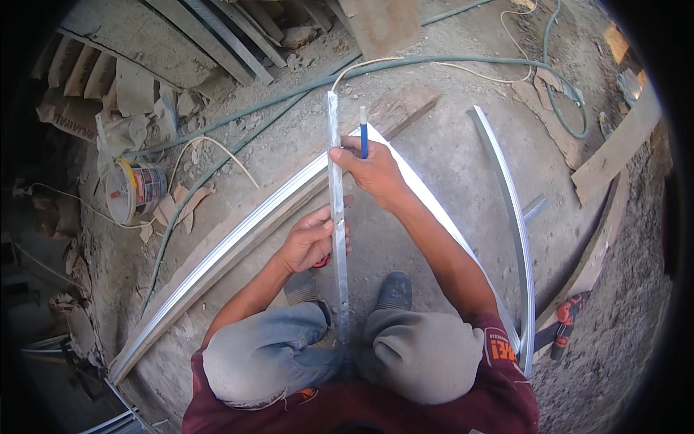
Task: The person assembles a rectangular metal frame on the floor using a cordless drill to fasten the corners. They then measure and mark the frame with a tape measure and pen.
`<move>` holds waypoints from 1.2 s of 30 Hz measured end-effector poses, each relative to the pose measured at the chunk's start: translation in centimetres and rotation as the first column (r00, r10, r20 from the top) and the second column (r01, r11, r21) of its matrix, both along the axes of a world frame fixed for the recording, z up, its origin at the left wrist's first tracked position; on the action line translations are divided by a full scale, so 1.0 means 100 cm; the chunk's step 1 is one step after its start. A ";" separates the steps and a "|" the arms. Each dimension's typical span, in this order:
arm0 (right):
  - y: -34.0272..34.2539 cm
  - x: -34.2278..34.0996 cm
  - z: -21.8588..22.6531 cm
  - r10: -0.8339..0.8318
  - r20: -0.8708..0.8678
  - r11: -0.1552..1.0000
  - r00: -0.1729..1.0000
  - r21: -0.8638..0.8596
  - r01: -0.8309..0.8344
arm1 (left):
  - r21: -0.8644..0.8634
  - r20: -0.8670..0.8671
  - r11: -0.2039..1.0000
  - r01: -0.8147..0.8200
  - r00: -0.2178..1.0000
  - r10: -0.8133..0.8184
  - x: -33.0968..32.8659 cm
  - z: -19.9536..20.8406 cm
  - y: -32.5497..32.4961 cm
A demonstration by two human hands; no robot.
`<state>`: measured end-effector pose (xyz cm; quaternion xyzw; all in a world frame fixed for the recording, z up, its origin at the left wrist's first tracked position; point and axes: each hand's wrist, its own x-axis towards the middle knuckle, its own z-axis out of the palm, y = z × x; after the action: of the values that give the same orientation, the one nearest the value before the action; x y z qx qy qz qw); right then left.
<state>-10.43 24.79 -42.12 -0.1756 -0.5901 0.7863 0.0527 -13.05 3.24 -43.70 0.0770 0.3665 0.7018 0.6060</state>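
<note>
Ground (448,145): bare, dusty concrete under you as you squat, scattered with rubble, hoses and boards.
Curved rails (238,231): long bright metal tracks lie across the ground ahead of your knees, running from lower left up toward the centre; another (517,224) bends down your right side.
Bar (335,210): the thin metal strip runs straight away from you, its near end between your knees, its far end pointing up the picture. Its long axis crosses the rails.
Left hand (311,239): closed around the bar about halfway along, nearer your body, pinning it.
Right hand (369,170): further out, touching the bar's right edge where it crosses the rail, fingers closed on a blue pen (363,130) standing tip-down.
Bucket (134,189): small, well off to your left.
Drill (566,318): orange and black, on the ground beyond your right knee, out of either hand's reach.
</note>
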 end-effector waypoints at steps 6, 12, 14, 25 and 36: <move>0.006 -0.010 0.004 -0.013 0.061 1.000 0.998 -0.019 0.014 | 0.006 -0.055 1.000 -0.021 0.998 0.021 -0.007 -0.009 0.007; 0.015 -0.021 -0.009 -0.113 0.069 0.981 0.991 -0.151 0.123 | -0.052 -0.167 0.999 -0.006 0.986 -0.002 -0.005 -0.006 0.007; 0.021 -0.023 -0.012 -0.119 0.083 0.979 0.989 -0.159 0.131 | -0.064 -0.178 0.998 -0.014 0.984 0.003 -0.002 -0.007 0.007; 0.030 -0.033 -0.017 -0.147 0.115 0.970 0.983 -0.177 0.165 | -0.098 -0.333 0.995 -0.017 0.943 -0.016 -0.007 -0.012 0.007; 0.030 -0.040 -0.012 -0.157 0.113 0.971 0.981 -0.162 0.174 | -0.097 -0.320 0.995 -0.025 0.947 -0.008 -0.007 -0.008 0.007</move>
<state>-14.39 27.79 -43.28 -0.2669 -0.5056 0.8172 0.0732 -13.72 3.96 -44.46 0.1578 0.4948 0.6635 0.5386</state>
